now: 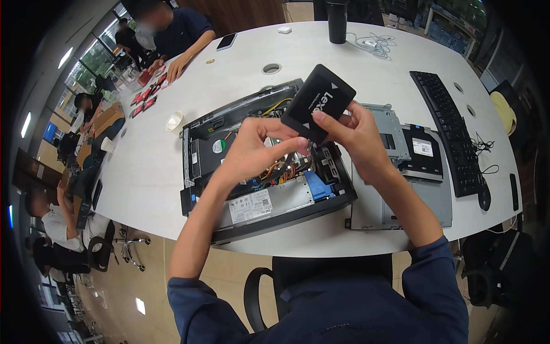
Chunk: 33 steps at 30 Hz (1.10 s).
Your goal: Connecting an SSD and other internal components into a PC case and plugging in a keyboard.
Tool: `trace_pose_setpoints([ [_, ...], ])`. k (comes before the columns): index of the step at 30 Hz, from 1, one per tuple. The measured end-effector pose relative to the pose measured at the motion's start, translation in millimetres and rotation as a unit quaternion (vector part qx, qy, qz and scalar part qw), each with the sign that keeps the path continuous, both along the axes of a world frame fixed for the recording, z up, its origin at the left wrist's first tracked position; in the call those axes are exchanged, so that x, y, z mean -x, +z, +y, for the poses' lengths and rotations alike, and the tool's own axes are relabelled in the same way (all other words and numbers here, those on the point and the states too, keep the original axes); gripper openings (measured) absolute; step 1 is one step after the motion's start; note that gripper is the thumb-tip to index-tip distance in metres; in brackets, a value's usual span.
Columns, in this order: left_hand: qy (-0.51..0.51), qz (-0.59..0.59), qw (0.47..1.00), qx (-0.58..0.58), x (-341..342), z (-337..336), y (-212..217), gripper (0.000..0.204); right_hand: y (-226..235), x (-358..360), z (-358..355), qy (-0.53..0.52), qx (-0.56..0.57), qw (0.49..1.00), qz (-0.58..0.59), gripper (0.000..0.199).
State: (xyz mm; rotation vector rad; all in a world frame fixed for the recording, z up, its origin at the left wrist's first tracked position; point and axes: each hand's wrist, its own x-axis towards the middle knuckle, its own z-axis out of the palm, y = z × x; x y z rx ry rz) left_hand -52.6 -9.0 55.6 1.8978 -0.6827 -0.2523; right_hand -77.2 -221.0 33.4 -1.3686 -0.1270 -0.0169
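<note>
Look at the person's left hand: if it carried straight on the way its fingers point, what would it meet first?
Probably the black drive and the right hand holding it. The left hand points rightward at them, its fingertips already at the drive's lower edge; depth is unclear.

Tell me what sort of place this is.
Probably an office or computer workshop: a long white table holds an opened desktop computer case and a black keyboard, and other people sit at tables further back. Both hands grip a flat black drive.

Flat black drive (318,102), tilted, above open computer case (252,166)
</note>
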Motion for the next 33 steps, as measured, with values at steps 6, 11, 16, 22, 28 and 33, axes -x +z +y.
trace_pose_setpoints([
  [6, -0.035, 0.0, 0.999, -0.028, -14, 39, 18, 0.046, 7, 0, 2, -0.012, -0.044, 0.999, 0.014, 0.044],
  [11, 0.1, -0.155, 0.914, -0.362, -4, 53, 12, 0.039, 7, -2, 1, 0.004, -0.044, 0.999, 0.024, 0.048],
  [16, 0.097, -0.203, 0.873, -0.432, 6, 52, -7, 0.045, 7, 0, 2, 0.008, -0.056, 0.998, 0.024, 0.047],
  [22, 0.084, -0.149, 0.935, -0.311, 3, 56, -7, 0.037, 4, -1, 1, 0.009, -0.054, 0.998, 0.018, 0.044],
  [28, 0.1, -0.01, 0.992, -0.073, 5, 35, -5, 0.028, -7, -5, 11, 0.021, -0.106, 0.994, 0.009, 0.039],
  [33, 0.126, 0.089, 0.987, 0.031, 7, 23, -7, 0.02, -13, -9, 13, 0.029, -0.108, 0.994, 0.005, 0.039],
])
